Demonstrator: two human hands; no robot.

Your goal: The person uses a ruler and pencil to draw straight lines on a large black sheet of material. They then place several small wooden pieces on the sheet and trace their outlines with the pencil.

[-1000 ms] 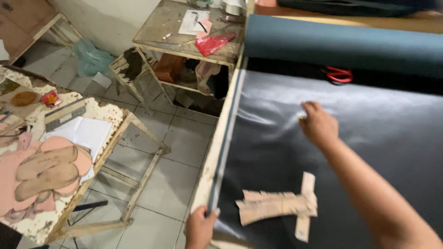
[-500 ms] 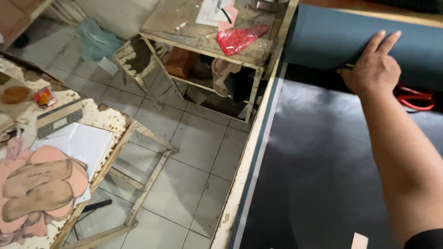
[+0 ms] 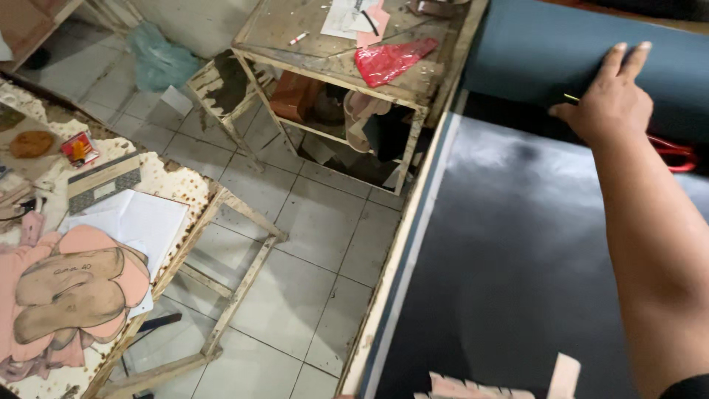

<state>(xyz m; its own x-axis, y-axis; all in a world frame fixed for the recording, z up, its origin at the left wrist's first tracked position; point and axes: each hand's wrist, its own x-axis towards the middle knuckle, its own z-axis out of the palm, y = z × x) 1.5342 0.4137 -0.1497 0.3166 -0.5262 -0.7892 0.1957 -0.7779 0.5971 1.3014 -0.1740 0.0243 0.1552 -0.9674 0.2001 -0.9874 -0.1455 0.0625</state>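
Observation:
My right hand lies flat against a thick roll of dark teal sheet material at the far end of the work table, fingers together and stretched out. The unrolled black sheet spreads across the table toward me. Red-handled scissors poke out just right of my wrist. Pale paper pattern pieces lie at the sheet's near edge. My left hand is out of sight.
A worn side table with a red plastic bag and papers stands beyond the tiled floor. At left, a chipped table holds pink and brown sole-shaped cutouts, white paper and a small box.
My right hand has reached from the middle of the black sheet up to the roll. The view swung up and left, so my left hand and most pattern pieces left the frame.

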